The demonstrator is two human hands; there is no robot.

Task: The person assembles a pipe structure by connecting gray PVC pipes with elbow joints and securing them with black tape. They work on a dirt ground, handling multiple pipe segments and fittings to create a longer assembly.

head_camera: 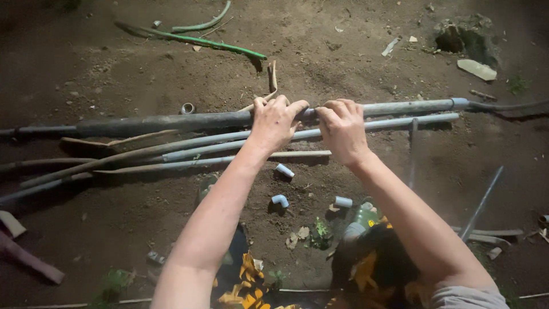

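My left hand and my right hand both grip a long thick grey pipe that lies across bare soil. The hands sit close together near the pipe's middle, fingers curled over its top. Between them a short stretch of pipe shows. The pipe's right part is lighter grey and ends in a collar. Just below it lie thinner grey pipes, side by side.
Small white pipe elbows and fittings lie on the dirt below the hands. A green hose curves at the top. A hole is dug at the upper right. A thin rod leans at right.
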